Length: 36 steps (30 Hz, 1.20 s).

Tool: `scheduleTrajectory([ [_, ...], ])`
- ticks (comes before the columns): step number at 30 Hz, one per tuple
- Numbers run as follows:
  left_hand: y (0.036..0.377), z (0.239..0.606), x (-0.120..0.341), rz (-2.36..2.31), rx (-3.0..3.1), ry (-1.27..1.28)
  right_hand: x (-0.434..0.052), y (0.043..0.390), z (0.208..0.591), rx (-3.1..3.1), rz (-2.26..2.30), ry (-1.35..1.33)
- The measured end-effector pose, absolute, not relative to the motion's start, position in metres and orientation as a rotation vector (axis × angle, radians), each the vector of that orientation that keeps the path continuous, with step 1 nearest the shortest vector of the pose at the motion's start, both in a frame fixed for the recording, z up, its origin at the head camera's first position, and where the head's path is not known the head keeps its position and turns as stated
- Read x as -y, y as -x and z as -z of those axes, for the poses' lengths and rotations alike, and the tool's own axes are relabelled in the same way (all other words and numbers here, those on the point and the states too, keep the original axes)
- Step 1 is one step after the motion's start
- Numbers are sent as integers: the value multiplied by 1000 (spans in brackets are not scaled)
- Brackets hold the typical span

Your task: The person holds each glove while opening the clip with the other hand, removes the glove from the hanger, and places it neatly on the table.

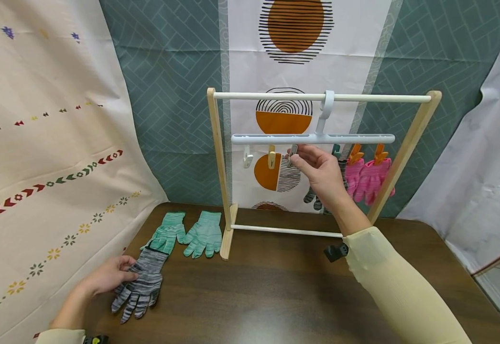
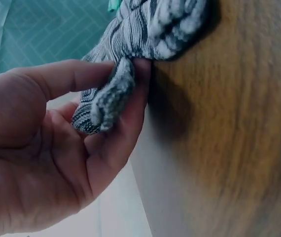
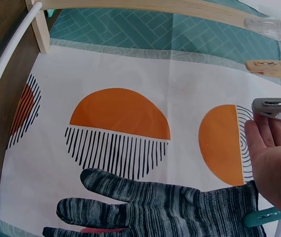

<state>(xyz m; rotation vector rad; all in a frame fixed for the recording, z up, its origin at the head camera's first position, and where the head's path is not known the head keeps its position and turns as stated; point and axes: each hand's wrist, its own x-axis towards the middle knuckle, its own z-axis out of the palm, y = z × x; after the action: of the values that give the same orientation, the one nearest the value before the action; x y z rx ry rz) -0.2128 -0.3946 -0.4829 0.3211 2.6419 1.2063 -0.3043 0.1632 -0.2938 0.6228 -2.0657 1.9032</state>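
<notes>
Left hand (image 1: 111, 276): pinching grey striped glove (image 1: 141, 283), table's 8 o'clock.
Right hand (image 1: 319, 173): fingers squeezing grey clip (image 1: 292, 156).
Tip: feeding cuff fully between clip tips.

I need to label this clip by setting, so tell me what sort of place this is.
Probably a staged tabletop set for hanging laundry, not a real room: patterned cloths are draped as walls behind a brown table, which bears a small wooden drying rack with a clip hanger.
</notes>
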Motion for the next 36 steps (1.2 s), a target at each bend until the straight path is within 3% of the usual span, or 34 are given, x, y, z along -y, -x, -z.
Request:
scheduleTrajectory([
  [18,213,480,386,-858,-2870,-126,-163,304,295,2025,-1946,-616],
  [36,209,482,388,-926,-2934,-98,-172,291,302,2098,-1769,-621],
])
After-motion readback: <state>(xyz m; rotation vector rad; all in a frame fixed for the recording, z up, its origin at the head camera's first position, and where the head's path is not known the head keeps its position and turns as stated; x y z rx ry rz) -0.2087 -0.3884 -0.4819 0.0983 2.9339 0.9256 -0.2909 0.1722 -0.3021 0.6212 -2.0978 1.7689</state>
